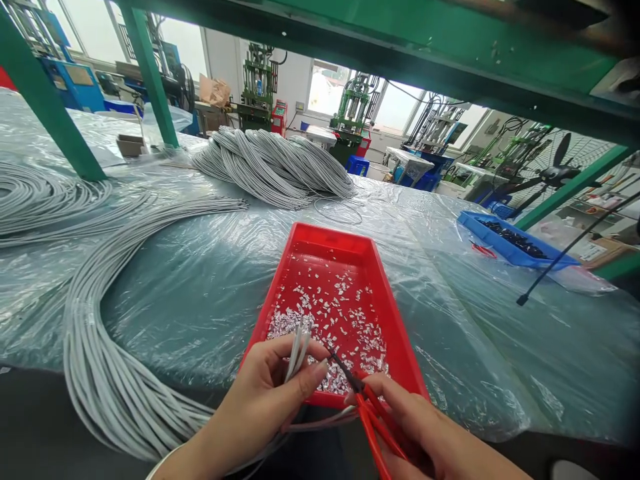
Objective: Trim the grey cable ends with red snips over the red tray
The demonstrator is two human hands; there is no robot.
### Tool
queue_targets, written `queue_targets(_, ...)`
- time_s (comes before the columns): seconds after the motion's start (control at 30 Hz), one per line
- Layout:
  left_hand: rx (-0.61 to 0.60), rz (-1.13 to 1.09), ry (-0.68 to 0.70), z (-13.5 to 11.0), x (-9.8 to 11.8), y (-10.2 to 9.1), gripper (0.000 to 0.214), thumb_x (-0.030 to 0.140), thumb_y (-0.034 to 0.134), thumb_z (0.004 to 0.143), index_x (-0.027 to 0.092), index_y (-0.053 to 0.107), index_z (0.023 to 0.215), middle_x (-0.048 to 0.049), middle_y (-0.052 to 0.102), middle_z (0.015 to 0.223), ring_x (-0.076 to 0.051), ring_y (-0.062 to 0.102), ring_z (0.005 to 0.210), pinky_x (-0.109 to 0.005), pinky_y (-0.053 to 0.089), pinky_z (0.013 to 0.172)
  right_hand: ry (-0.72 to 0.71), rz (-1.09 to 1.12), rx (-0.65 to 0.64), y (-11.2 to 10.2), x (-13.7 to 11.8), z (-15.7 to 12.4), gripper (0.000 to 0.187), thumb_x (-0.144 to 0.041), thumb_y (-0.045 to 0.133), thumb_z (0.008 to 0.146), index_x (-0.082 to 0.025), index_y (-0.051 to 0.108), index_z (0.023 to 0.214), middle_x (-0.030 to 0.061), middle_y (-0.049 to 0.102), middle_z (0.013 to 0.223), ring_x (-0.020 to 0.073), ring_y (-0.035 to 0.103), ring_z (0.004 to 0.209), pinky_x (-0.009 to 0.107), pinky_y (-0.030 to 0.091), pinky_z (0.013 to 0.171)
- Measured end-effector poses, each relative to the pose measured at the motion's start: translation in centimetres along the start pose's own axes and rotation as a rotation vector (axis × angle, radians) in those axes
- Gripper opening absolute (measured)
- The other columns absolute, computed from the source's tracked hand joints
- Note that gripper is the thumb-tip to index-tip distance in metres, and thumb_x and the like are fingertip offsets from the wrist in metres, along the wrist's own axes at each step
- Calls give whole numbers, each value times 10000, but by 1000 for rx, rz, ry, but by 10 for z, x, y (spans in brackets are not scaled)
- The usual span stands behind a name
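Observation:
In the head view, my left hand [273, 393] is closed around a few grey cables [298, 350], their ends pointing up between thumb and fingers. My right hand [405, 423] grips red-handled scissors [367, 413], the dark blades near my left fingertips. Whether the blades touch a cable I cannot tell. Under both hands sits a red tray [333, 235] scattered with small silvery foil scraps [345, 317]. A long bundle of grey cables [95, 320] curves along the left and passes behind my left forearm.
A big heap of coiled grey cable [275, 163] lies behind the tray, another coil [35, 193] at far left. A blue tray [517, 240] of black parts and red-handled scissors [483, 250] are on the right. Green posts [150, 73] and a green beam [350, 40] frame the plastic-covered table [450, 320].

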State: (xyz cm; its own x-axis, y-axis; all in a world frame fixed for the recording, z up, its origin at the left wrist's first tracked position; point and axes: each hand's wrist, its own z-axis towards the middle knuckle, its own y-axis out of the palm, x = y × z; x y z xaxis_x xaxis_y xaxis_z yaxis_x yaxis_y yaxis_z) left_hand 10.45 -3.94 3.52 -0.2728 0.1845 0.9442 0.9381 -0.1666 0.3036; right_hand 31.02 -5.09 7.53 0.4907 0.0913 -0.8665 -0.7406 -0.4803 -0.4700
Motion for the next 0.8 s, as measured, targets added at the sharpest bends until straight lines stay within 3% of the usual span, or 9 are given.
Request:
queue_targets(0.23,38,64,7,1,3,-1,113,280,663,757,178,624,784,98,397,466,-27,283,339,-144,166,303,65,-140,-149,-8,-2,-1,426,-343,533,830,-232,513,1242,90,655,914,267,615,858,386,489,794)
queue_targets(0.4,25,100,-11,1,5,1,115,287,646,776,180,621,808,107,379,447,-28,264,336,-151,174,324,64,-147,-158,-10,4,2,483,-368,497,868,-194,454,1317,128,505,1310,315,442,1196,440,362,1000)
queue_targets(0.5,-31,132,42,1,6,0,147,321,616,802,178,645,797,63,485,517,-62,410,427,-162,316,414,114,-36,-155,-9,10,1,545,-424,506,864,-192,398,1344,157,561,1223,308,521,1115,456,425,940)
queue_targets(0.6,-109,175,127,0,6,-1,270,391,580,825,163,683,722,-13,578,701,-118,520,672,-195,404,610,164,180,-21,-9,17,-6,775,-547,599,782,-169,290,1384,178,546,1207,287,586,1008,402,497,846)
queue_targets(0.67,-136,91,60,-2,4,0,307,448,521,850,182,676,852,30,504,572,-82,440,537,-169,349,513,109,240,124,-10,24,-12,853,-630,601,734,-166,297,1382,188,461,1307,306,516,1108,417,449,910)
queue_targets(0.73,-148,-24,-30,-3,3,2,349,478,448,878,209,596,1045,95,377,436,-58,273,396,-157,219,402,63,192,217,-12,29,-15,786,-640,585,740,-187,376,1348,168,476,1306,316,462,1165,444,392,967)
queue_targets(0.8,-142,-73,-56,-2,2,5,346,473,453,878,211,562,1075,98,403,446,-43,233,364,-161,170,379,51,67,212,-14,31,-16,647,-570,620,753,-208,485,1272,146,574,1199,314,525,1092,432,439,922)
